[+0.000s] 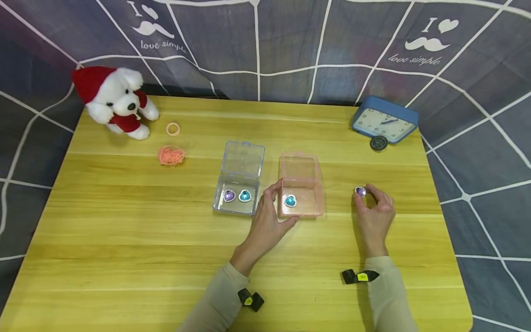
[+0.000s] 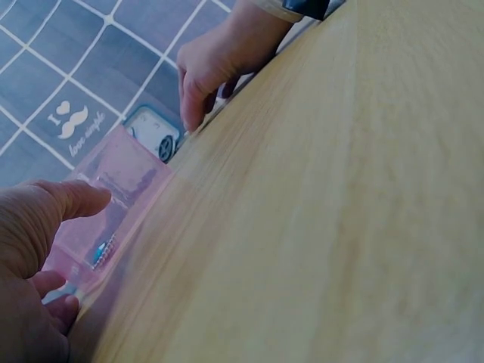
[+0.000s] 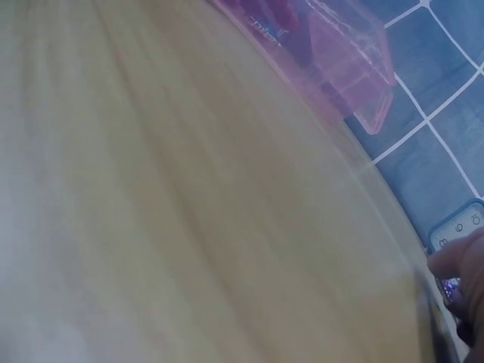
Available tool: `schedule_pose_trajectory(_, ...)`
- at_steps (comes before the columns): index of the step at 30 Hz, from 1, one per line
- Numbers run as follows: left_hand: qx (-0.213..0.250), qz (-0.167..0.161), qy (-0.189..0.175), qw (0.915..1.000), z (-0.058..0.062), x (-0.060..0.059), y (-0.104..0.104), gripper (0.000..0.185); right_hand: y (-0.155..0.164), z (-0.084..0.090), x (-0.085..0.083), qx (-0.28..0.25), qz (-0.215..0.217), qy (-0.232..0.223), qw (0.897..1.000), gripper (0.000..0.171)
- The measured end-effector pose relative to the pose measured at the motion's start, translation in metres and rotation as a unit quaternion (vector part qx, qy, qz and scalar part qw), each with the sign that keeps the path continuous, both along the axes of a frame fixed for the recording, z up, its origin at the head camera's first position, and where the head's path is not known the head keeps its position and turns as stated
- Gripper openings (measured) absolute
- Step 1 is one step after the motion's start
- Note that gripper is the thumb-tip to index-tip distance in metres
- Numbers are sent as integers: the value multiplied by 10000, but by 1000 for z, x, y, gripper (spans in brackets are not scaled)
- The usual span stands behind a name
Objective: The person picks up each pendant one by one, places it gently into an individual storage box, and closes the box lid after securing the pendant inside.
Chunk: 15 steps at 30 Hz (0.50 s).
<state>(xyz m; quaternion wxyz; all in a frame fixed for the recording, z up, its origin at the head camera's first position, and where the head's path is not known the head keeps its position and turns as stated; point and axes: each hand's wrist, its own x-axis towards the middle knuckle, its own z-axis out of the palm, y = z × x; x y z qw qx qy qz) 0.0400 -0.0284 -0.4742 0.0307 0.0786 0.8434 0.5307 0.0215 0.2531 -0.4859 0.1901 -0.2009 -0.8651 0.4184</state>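
Grey-blue cloth (image 1: 290, 41) with white lines and a moustache print hangs behind a yellow wooden tabletop (image 1: 124, 240).

Near the middle of the tabletop stand two small plastic boxes with their lids folded back. The clear box (image 1: 238, 184) on the left holds a purple heart gem (image 1: 229, 195) and a blue heart gem (image 1: 244, 195) side by side. The pink box (image 1: 300, 186) just to its right holds one blue gem (image 1: 290, 201) near its left wall.

The left hand (image 1: 269, 221) rests at the pink box's near left corner, with thumb and fingers (image 1: 271, 190) curled round that corner and touching the wall. The left wrist view shows the thumb laid against the pink wall, with the blue gem behind it.

The right hand (image 1: 375, 214) sits well to the right of the pink box, its fingertips (image 1: 370, 189) pinching a purple gem (image 1: 360, 192) right at the tabletop; I cannot tell whether the gem touches the wood. In the right wrist view only a fingertip and a glint of the gem show at the edge.

At the far left corner sits a white toy dog (image 1: 116, 101) in a red hat. Near it lie a small orange ring (image 1: 173, 128) and a heap of orange rubber bands (image 1: 171, 155). A blue clock (image 1: 384, 121) lies at the far right corner, with a dark round cap (image 1: 378, 143) touching its near edge.
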Motion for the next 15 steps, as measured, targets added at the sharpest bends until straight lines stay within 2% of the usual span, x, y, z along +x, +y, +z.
schedule_pose_trajectory(15,-55,-60,84,9999,-1,0,0,102,-3,5,-1,-184,-96,112,9997,37)
